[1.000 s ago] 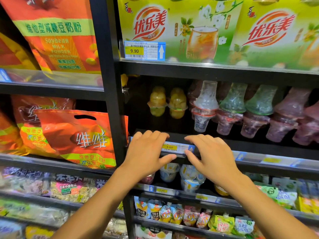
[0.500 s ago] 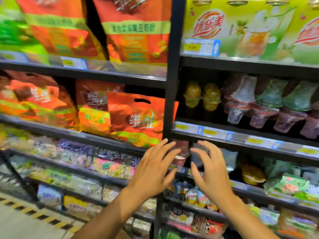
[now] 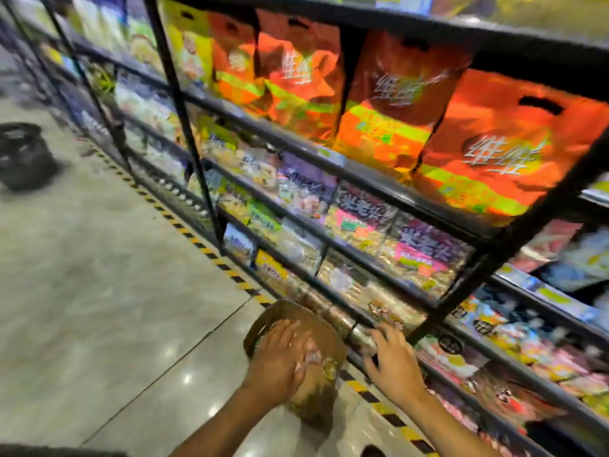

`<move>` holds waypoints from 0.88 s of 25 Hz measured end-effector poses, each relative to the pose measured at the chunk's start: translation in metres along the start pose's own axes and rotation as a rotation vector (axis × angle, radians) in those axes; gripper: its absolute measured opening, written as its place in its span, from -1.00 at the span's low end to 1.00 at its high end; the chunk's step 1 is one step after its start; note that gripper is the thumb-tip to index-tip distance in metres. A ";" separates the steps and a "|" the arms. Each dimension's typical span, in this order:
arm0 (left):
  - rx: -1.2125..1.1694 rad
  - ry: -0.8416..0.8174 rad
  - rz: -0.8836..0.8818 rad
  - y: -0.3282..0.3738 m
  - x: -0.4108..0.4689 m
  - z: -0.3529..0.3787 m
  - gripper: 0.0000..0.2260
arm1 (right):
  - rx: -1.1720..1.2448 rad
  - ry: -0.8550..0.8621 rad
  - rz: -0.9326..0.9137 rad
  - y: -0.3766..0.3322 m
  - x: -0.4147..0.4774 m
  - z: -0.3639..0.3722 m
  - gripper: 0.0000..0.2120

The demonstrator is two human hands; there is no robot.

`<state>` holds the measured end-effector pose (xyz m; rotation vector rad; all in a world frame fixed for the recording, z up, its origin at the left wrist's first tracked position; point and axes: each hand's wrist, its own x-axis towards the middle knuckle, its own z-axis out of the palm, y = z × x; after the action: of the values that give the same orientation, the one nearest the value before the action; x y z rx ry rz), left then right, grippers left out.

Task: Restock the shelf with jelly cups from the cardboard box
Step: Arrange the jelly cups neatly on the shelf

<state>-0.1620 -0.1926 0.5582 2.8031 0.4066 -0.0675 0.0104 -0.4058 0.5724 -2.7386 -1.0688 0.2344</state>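
**Both hands down at the box on the floor**

The person is bending low beside the shelving (image 3: 362,179), and the cardboard box (image 3: 329,341) is sitting open on the glossy grey floor (image 3: 115,291), right up against the bottom tier. It is standing partly over the yellow-and-black warning stripe (image 3: 211,250) that is running along the foot of the racks.

The left hand (image 3: 280,354) is reaching into the mouth of the box, palm down. Its fingers are looking stretched out fairly flat over what is inside. It is smeared by motion, and I am not making out any grip. A few pale, shiny shapes (image 3: 316,356) are showing in the box just past the fingertips. They are likely the jelly cups, though they are too blurred to be sure.

The right hand (image 3: 393,361) is hovering just beside the box on its shelf side, in front of the lowest rail. Its fingers are spread wide and it is carrying nothing.

Higher up, big orange handled bags (image 3: 494,150) are filling one tier. Flat snack packs with purple labels (image 3: 421,249) are crowding the tiers under it. Far off to the left, a dark round bin (image 3: 23,156) is standing on the floor, well apart from the box.
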 end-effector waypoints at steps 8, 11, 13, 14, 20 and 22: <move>-0.111 -0.153 -0.212 -0.062 -0.012 0.050 -0.34 | 0.074 -0.302 -0.042 -0.032 0.051 0.082 -0.48; -0.154 -0.238 -0.285 -0.071 0.010 0.070 -0.33 | 0.080 -0.339 -0.017 -0.032 0.083 0.112 -0.48; -0.124 -0.262 -0.328 -0.081 0.034 0.088 -0.36 | 0.026 -0.443 -0.035 -0.032 0.107 0.128 -0.47; -0.122 -0.297 -0.352 -0.087 0.047 0.098 -0.36 | 0.015 -0.498 -0.029 -0.030 0.121 0.137 -0.49; -0.131 -0.456 -0.401 -0.125 0.110 0.174 -0.37 | 0.086 -0.655 0.048 -0.004 0.189 0.209 -0.53; -0.108 -0.540 -0.380 -0.143 0.124 0.209 -0.37 | 0.074 -0.723 0.102 0.010 0.205 0.247 -0.55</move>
<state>-0.0841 -0.0930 0.3064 2.4281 0.7620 -0.8323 0.1125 -0.2435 0.3152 -2.6821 -1.0155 1.3217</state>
